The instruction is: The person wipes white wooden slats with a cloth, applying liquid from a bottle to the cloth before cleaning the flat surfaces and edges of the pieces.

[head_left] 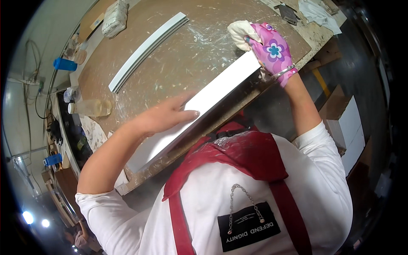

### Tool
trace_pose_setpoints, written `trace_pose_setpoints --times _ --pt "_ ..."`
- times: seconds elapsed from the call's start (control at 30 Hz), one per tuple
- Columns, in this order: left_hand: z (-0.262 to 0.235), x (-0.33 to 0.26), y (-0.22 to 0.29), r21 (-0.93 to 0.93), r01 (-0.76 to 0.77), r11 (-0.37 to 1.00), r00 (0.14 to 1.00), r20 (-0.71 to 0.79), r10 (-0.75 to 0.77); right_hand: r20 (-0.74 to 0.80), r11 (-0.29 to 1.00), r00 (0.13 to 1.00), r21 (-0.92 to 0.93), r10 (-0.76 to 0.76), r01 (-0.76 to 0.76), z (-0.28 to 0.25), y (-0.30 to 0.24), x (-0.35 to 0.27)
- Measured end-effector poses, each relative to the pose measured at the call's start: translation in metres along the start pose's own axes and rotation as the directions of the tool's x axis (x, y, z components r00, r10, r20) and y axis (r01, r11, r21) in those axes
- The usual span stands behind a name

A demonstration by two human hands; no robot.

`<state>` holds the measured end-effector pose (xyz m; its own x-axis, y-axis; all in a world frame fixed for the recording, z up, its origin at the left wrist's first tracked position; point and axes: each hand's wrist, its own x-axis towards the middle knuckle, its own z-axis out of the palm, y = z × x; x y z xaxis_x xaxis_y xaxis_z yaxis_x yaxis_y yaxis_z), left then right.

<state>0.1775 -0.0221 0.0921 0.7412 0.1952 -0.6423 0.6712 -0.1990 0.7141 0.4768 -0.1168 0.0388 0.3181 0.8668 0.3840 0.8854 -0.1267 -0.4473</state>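
Observation:
A long white bar (pixel 223 87) lies along the near edge of the worktable, slanting from lower left to upper right. My bare left hand (pixel 168 114) grips it near the middle, thumb on the top face and fingers over the far side, partly hidden. At the bar's right end, my right hand (pixel 274 51) wears a pink glove with a flower print. It is closed on a bunched cream cloth (pixel 240 34), close against the bar's end. Farther off on the table lies a second white strip (pixel 146 51) with grooves along its side; neither hand touches it.
The brown worktable (pixel 199 46) carries white smears. A bottle of yellowish liquid (pixel 95 108) lies at its left edge, near a blue bottle (pixel 65 64). A wrapped white bundle (pixel 114 19) sits at the far left. Cardboard boxes (pixel 346 125) stand on the right.

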Motion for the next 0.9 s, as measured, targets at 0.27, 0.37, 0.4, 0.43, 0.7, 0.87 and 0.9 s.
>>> trace_pose_setpoints --times 0.27,0.37,0.4,0.43,0.7,0.87,0.9 --pt "0.005 0.025 0.022 -0.131 -0.134 0.982 0.990 0.018 0.137 -0.049 0.999 0.998 -0.022 -0.038 0.037 0.004 0.000 -0.001" --pt "0.004 0.040 0.036 -0.117 -0.136 0.984 0.989 0.041 0.142 -0.065 0.999 0.998 -0.043 -0.014 0.011 0.002 -0.002 -0.003" --pt "0.004 0.046 0.040 -0.114 -0.136 0.984 0.989 0.045 0.141 -0.059 0.999 0.998 -0.038 -0.013 0.011 0.002 0.001 -0.003" --pt "0.004 0.052 0.044 -0.109 -0.149 0.983 0.988 0.032 0.154 -0.053 0.999 0.998 -0.032 -0.014 0.012 0.003 0.003 -0.003" --pt "0.004 0.107 0.059 -0.097 -0.180 0.979 0.982 0.046 0.185 -0.041 0.999 0.998 -0.023 0.041 -0.042 0.005 -0.001 -0.004" --pt "-0.007 0.093 0.073 -0.066 -0.208 0.976 0.978 -0.003 0.209 -0.005 0.997 0.998 -0.020 0.070 -0.070 -0.001 -0.007 -0.003" --pt "-0.013 0.084 0.066 -0.038 -0.187 0.982 0.982 0.010 0.187 -0.005 0.997 0.997 -0.023 0.073 -0.073 0.000 -0.004 -0.003"
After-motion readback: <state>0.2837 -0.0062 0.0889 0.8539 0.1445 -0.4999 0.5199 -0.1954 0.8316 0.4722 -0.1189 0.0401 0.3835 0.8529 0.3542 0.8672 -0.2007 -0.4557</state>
